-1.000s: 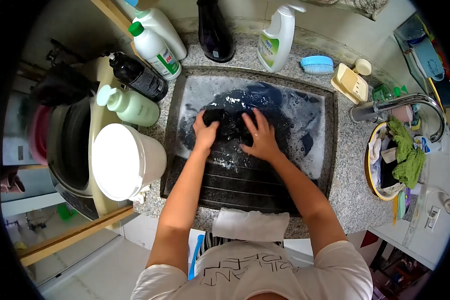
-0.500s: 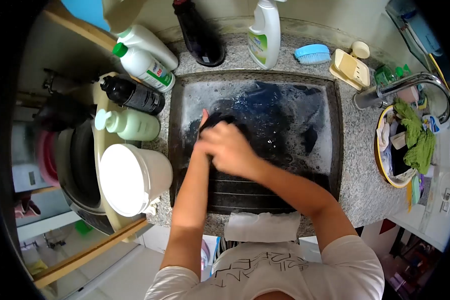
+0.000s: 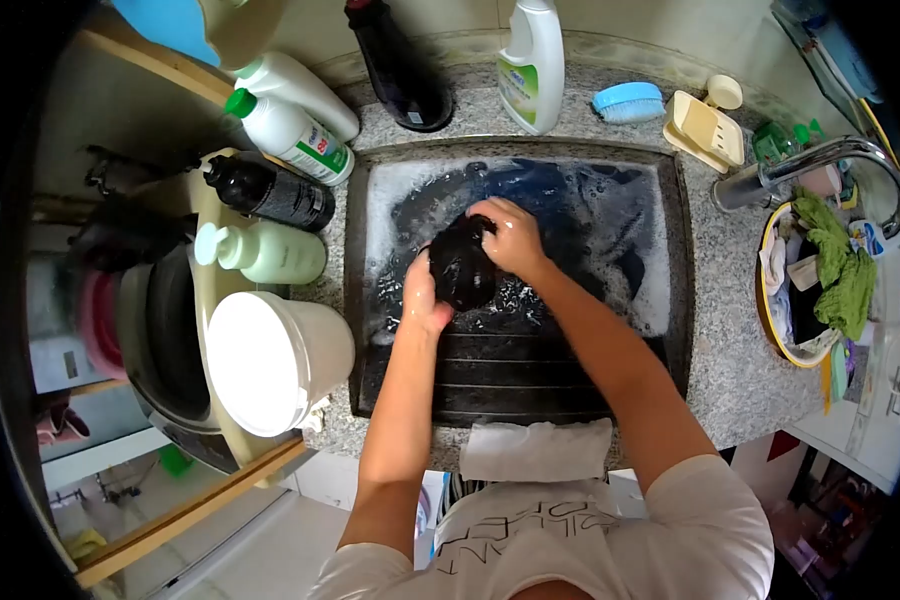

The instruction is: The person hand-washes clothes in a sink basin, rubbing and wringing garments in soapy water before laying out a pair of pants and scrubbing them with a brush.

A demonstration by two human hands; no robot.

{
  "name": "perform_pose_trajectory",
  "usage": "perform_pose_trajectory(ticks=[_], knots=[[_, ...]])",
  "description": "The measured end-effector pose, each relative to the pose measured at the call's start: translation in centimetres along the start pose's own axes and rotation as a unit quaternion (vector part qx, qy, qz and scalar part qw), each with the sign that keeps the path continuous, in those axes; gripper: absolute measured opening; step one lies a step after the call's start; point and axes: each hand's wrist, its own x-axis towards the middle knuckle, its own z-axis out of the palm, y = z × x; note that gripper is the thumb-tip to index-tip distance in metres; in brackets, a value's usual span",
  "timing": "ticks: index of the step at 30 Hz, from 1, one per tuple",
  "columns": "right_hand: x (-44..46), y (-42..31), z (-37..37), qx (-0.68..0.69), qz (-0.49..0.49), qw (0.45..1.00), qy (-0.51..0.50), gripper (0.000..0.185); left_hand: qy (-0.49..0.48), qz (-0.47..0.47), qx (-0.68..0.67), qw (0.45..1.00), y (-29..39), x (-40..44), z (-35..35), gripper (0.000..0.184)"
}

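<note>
A wet black cloth [image 3: 462, 268], bunched into a lump, is held between my two hands above the soapy water. Its left side rests against the palm of my left hand [image 3: 425, 295], whose fingers are partly hidden by the cloth. My right hand [image 3: 510, 235] grips the upper right side with curled fingers. Below lies a sink [image 3: 682, 300] of foamy water, where dark blue cloth [image 3: 530, 185] floats at the back. A ribbed washing slope [image 3: 500, 375] forms the sink's near part.
Along the left rim stand a white bucket [image 3: 280, 360], a pale green pump bottle [image 3: 270, 252] and a black bottle [image 3: 270, 192]. A spray bottle [image 3: 532, 75] and a blue brush [image 3: 627, 102] sit behind. To the right are a chrome faucet [image 3: 800, 170] and a basin of clothes [image 3: 785, 345].
My right hand has moved up and right, off my left wrist, and now grips the black cloth. The cloth is bunched up between both hands, nearer the sink's middle.
</note>
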Motion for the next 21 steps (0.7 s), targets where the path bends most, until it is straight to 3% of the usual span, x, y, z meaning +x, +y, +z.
perform_pose_trajectory(ticks=[1,4,5,6,7,9,11,12,13,14,15,17,19,21], knots=[[-0.2,0.8,-0.6,-0.027,-0.008,1.000,-0.011,0.027,0.000,0.003,-0.002,1.000,0.5,-0.1,-0.3,0.021],[-1.7,1.9,-2.5,-0.128,-0.061,0.988,-0.055,0.036,0.067,0.086,0.208,0.972,2.0,-0.5,-1.9,0.024],[-2.3,1.6,-2.8,-0.142,-0.074,0.984,-0.080,0.042,0.101,0.098,0.247,0.959,2.3,-0.7,-1.7,0.036],[-3.0,1.7,-2.4,-0.151,-0.106,0.977,-0.110,0.051,0.076,0.132,0.318,0.936,1.4,1.0,-3.5,0.043],[-3.8,1.7,-1.9,-0.159,-0.138,0.968,-0.139,0.060,0.050,0.165,0.387,0.906,0.5,2.6,-5.2,0.051],[-4.7,0.7,-1.4,-0.190,-0.164,0.942,-0.225,0.069,0.056,0.141,0.659,0.737,-0.4,2.5,-4.3,0.062],[-4.4,1.5,-1.1,-0.165,-0.098,0.931,-0.311,0.070,0.028,0.119,0.713,0.691,-0.9,3.2,-4.6,0.063],[-4.1,2.4,-0.5,-0.166,-0.099,0.932,-0.308,0.070,0.042,0.131,0.694,0.707,-0.9,3.3,-4.9,0.061],[-3.5,3.0,0.2,-0.111,-0.011,0.955,-0.275,0.066,0.060,0.153,0.637,0.753,-0.8,3.7,-5.2,0.062],[-3.4,3.5,0.6,-0.053,0.077,0.967,-0.239,0.064,0.068,0.125,0.481,0.865,-0.7,4.2,-5.5,0.062],[-3.5,4.0,1.0,-0.051,0.079,0.967,-0.235,0.064,0.072,0.091,0.308,0.944,-0.8,4.6,-5.8,0.062],[-1.7,0.8,0.4,0.029,0.168,0.964,-0.202,0.053,0.054,-0.050,0.127,0.989,0.8,2.4,-3.2,0.062],[-1.2,-3.2,-0.2,0.042,-0.038,0.989,-0.135,0.041,0.017,-0.055,0.086,0.995,1.2,1.3,-1.5,0.067],[-1.4,-8.4,-0.7,0.119,-0.137,0.968,-0.175,0.034,-0.030,-0.136,0.014,0.990,1.6,2.2,-2.5,0.074]])
